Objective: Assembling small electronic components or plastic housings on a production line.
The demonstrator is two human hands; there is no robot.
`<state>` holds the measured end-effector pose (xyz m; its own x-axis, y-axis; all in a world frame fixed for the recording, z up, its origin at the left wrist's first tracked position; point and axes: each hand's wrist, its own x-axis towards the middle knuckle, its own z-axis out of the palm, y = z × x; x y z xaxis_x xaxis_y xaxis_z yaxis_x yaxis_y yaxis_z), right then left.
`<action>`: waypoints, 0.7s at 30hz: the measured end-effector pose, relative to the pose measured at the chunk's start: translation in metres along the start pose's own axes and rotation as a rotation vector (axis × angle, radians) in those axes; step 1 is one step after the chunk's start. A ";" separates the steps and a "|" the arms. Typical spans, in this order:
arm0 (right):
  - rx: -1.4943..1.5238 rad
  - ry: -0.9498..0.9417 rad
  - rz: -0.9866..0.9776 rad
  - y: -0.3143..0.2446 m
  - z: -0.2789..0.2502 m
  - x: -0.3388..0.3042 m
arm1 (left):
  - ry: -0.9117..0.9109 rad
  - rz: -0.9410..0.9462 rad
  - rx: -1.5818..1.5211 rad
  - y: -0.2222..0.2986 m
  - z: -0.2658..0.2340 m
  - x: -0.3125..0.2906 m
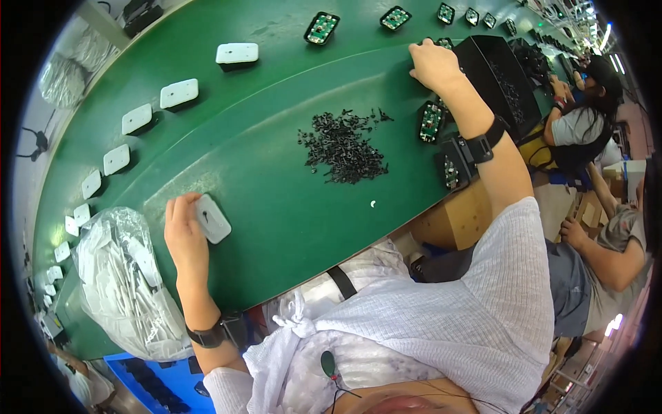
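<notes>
My left hand (185, 222) lies on the near left of the green table, its fingers curled at the edge of a white rounded plastic cover (214, 219). The cover rests flat, with a small dark mark on its upper face. Stretched out to the far right, my right hand (436, 67) has its bent fingers over a black housing with a green circuit board (445, 43), partly hidden by the hand. Another such open housing (431, 121) sits below my right wrist. Between my hands lies a loose heap of small black screws (345, 148).
White-topped units (237, 54) run in a curved row along the left; open circuit-board housings (322, 28) continue it at the back. A black bin (493, 83) stands beside my right forearm. A clear bag of white parts (121, 283) lies by my left forearm. People sit at right.
</notes>
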<state>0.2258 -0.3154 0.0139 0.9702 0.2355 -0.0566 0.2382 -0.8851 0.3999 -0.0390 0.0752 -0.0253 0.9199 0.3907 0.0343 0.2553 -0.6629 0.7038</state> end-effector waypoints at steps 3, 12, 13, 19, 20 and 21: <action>0.350 0.260 -0.049 -0.010 -0.008 -0.013 | 0.129 0.213 0.263 0.009 0.003 -0.004; 1.350 0.099 -0.720 -0.148 -0.070 -0.105 | 0.172 0.316 0.265 0.008 0.012 -0.034; 1.329 0.091 -0.806 -0.160 -0.060 -0.109 | 0.186 0.342 0.203 0.004 0.012 -0.036; 0.920 0.285 -0.949 -0.179 -0.067 -0.130 | 0.173 0.334 0.108 -0.004 0.007 -0.054; 0.921 0.277 -0.970 -0.185 -0.071 -0.131 | 0.165 0.339 0.069 -0.003 0.007 -0.056; 0.976 0.328 -0.973 -0.193 -0.076 -0.133 | 0.157 0.314 0.012 -0.002 0.008 -0.056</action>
<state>0.0476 -0.1448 0.0140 0.3813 0.8649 0.3264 0.8610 -0.2037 -0.4661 -0.0887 0.0498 -0.0346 0.8973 0.2598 0.3569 -0.0282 -0.7730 0.6337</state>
